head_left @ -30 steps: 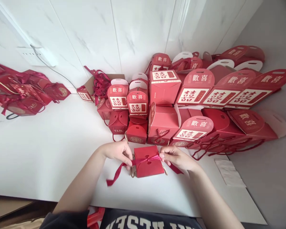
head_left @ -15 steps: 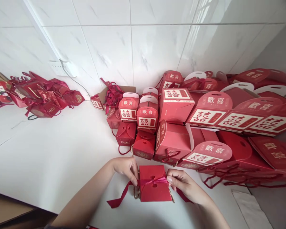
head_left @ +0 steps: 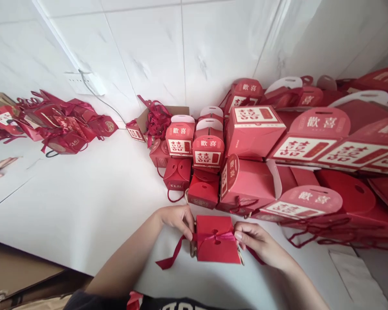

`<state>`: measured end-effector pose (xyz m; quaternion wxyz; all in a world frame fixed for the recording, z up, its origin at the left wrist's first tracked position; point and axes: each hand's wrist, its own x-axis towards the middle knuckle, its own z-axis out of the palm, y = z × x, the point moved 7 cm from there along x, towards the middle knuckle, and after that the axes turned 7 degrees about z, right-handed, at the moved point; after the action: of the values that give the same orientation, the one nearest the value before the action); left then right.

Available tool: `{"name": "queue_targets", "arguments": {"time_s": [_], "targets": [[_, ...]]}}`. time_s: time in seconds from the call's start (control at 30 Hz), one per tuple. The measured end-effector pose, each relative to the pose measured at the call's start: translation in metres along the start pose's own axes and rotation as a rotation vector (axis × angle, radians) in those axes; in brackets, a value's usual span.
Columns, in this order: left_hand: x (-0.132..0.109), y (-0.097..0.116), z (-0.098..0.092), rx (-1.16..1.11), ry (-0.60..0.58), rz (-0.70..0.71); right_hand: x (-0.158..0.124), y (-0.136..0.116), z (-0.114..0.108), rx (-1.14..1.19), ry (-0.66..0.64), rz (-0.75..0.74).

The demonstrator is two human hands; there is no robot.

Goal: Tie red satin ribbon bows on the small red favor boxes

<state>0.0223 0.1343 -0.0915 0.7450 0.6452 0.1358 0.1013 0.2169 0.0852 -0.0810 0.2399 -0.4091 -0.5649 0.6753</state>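
In front of me on the white table lies a small red gift box (head_left: 217, 252), seen from above. A dark red ribbon (head_left: 172, 259) crosses its top and is knotted near the middle, between two small cut-outs. At the box's left side my left hand (head_left: 179, 220) pinches the ribbon, whose loose tail hangs down to the left. On the other side my right hand (head_left: 254, 239) is closed on the opposite end of that ribbon, its tail running beneath the fingers. Gold cord handles (head_left: 241, 256) show at both sides of the box.
Stacked red gift boxes (head_left: 310, 146) fill the right and back of the table (head_left: 100, 193). An open carton (head_left: 177, 113) holds ribbons by the wall. More red boxes (head_left: 64, 137) lie at the left. Another person's hand (head_left: 0, 168) reaches in at the left edge.
The view has shifted, so my hands and the box appear slightly higher and farther right. Both hands keep their hold on the ribbon. Another person's hand has come in at the left.
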Motion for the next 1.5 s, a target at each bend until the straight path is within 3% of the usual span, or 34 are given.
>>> {"name": "queue_targets", "arguments": {"time_s": [0.13,0.27,0.43,0.83,0.93,1.07,1.27,1.5], "targets": [[-0.002,0.008,-0.003,0.000,0.006,-0.045,-0.004,-0.011,-0.001,0.020,0.025,-0.008],[-0.005,0.021,0.006,-0.026,-0.009,-0.086,-0.007,-0.020,-0.002,0.042,0.025,-0.064],[-0.006,0.032,0.010,-0.017,0.086,-0.177,-0.007,-0.020,-0.008,0.033,0.086,-0.082],[-0.020,0.041,0.012,-0.022,-0.143,-0.221,-0.003,-0.017,-0.014,-0.027,0.110,-0.040],[-0.019,0.043,0.009,-0.013,-0.061,-0.178,-0.005,-0.021,-0.011,-0.015,0.100,-0.068],[-0.014,0.040,0.001,0.180,0.074,-0.175,-0.008,-0.022,-0.008,0.019,0.072,-0.084],[-0.013,0.041,0.008,0.061,0.033,-0.192,-0.011,-0.021,-0.010,0.034,0.073,-0.080],[-0.014,0.042,0.010,-0.025,0.084,-0.201,-0.010,-0.024,-0.009,0.010,0.078,-0.099]]}}
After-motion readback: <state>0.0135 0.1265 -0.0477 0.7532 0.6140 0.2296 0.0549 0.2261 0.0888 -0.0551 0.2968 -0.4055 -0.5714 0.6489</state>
